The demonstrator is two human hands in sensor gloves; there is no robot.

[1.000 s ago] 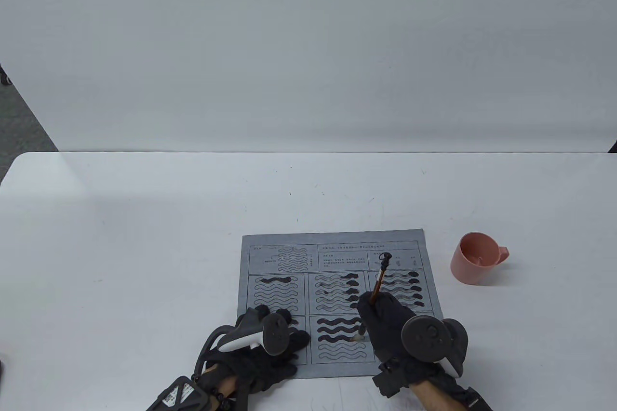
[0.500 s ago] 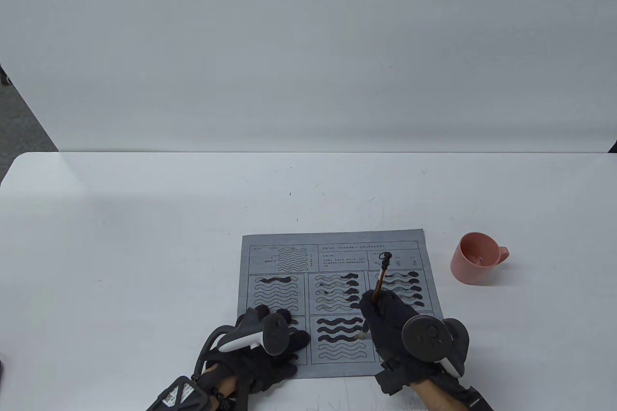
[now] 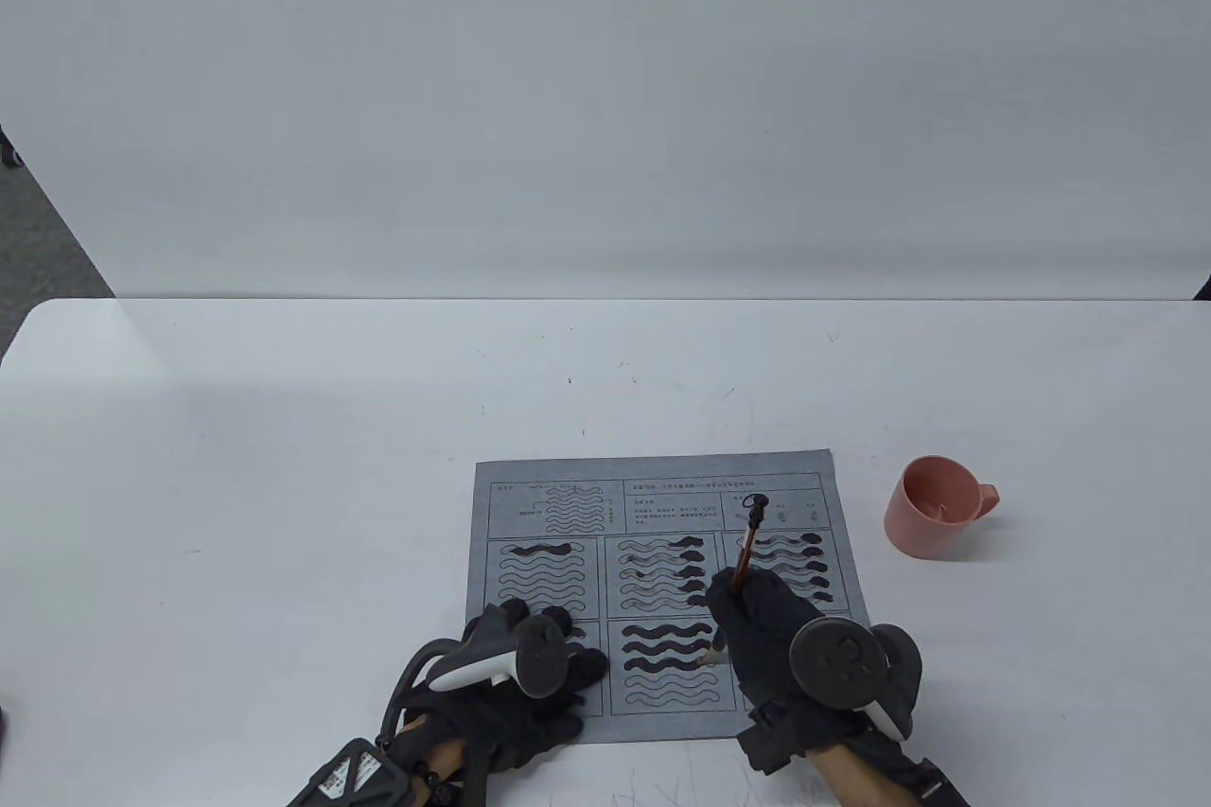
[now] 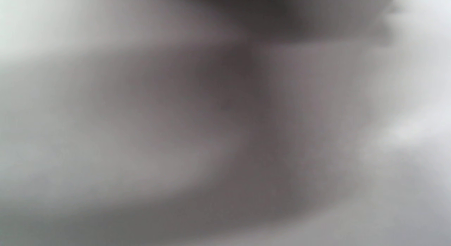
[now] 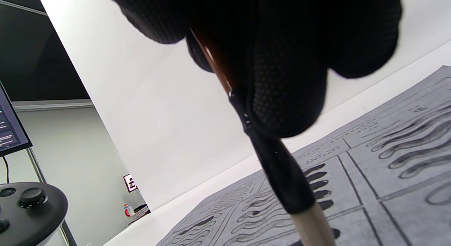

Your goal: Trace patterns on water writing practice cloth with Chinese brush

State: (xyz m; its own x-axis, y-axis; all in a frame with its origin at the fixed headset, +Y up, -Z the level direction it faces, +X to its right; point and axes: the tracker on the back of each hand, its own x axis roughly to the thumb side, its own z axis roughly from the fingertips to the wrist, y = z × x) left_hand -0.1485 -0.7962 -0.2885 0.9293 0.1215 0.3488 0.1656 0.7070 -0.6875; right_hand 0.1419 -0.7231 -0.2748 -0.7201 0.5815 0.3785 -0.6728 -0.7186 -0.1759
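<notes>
A white rectangular table [image 3: 284, 485] fills the lower half of the frame. A grey printed cloth [image 3: 662, 504] lies lower centre; a pink plastic cup [image 3: 932, 509] stands right of it.

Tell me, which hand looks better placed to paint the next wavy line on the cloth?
The right hand. It already holds the brush, whose pale tip sits at the half-filled bottom-middle panel of the cloth. The left hand rests on the cloth's near-left corner, apparently steadying it, and holds no brush.

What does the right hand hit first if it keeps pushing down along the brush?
The right hand grips the brush, whose pale tip points down at the gray cloth, in the bottom middle panel. The cloth comes first; whether the tip already touches is hard to tell.
</notes>
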